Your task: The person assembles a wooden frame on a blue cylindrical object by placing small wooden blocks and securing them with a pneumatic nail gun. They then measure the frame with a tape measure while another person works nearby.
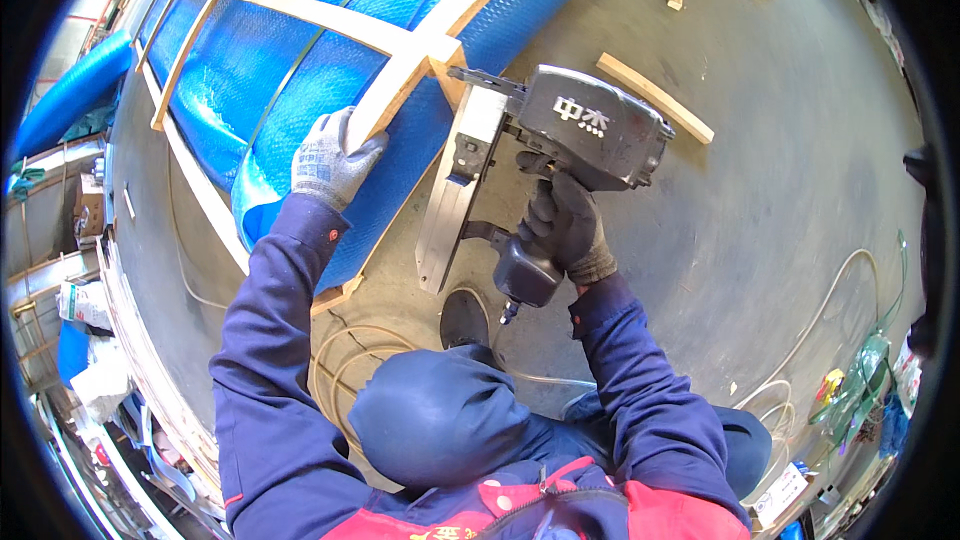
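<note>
My left hand [333, 162], in a grey work glove, is closed around the end of a short wooden batten [392, 95] at the corner of a timber crate frame [300, 10]. Blue bubble wrap [290, 90] covers the load inside the frame. In a dark glove, my right hand [568, 225] grips the handle of a black pneumatic nail gun [590, 125]. The gun's nose lies by the frame's corner post; whether it touches the wood I cannot tell. Its long metal magazine [452, 210] slants down toward my shoe [465, 318].
Loose wood pieces lie on the floor, among them a long strip [655, 98] right of the gun. A pale air hose [335, 370] coils by my legs. Another hose [830, 290] and plastic bags [868, 375] lie at the right. Cluttered shelving [60, 270] runs along the left.
</note>
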A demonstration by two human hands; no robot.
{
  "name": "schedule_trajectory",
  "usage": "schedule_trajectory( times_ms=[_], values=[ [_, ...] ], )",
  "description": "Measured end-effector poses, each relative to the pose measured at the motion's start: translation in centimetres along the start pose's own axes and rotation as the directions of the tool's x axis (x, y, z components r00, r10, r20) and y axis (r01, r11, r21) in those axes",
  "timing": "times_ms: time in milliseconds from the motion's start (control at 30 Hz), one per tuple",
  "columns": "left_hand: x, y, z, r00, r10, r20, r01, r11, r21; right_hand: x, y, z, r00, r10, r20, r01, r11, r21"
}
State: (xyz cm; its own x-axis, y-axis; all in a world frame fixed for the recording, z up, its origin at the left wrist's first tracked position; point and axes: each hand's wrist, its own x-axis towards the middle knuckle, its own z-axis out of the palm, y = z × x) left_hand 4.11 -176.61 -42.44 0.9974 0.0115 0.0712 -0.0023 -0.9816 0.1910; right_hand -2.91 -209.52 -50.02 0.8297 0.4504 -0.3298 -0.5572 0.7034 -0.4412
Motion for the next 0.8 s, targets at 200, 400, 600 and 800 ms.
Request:
schedule_trajectory(
  times_ms=[200, 400, 600, 800],
  values=[
    [-0.3, 0.5, -1.1, 1.0, 0.01, -0.018, -0.011, 0.997, -0.081, 0.2, -0.8, -0.1, 0.992, -0.123, -0.002, 0.123, 0.988, 0.089],
    [-0.1, 0.3, -0.7, 1.0, 0.001, 0.007, 0.0, 0.998, -0.063, 1.5, -0.5, 0.8, 0.994, 0.014, -0.104, -0.003, 0.994, 0.11],
    [-0.1, 0.1, -0.8, 0.999, -0.004, 0.04, 0.009, 0.992, -0.126, 0.0, -1.7, 1.3, 0.993, -0.107, -0.038, 0.111, 0.989, 0.094],
    [0.2, 0.1, -0.5, 1.0, -0.018, 0.025, 0.02, 0.994, -0.107, -1.3, -1.8, 1.1, 0.998, -0.032, -0.057, 0.035, 0.999, 0.042]
  ],
)
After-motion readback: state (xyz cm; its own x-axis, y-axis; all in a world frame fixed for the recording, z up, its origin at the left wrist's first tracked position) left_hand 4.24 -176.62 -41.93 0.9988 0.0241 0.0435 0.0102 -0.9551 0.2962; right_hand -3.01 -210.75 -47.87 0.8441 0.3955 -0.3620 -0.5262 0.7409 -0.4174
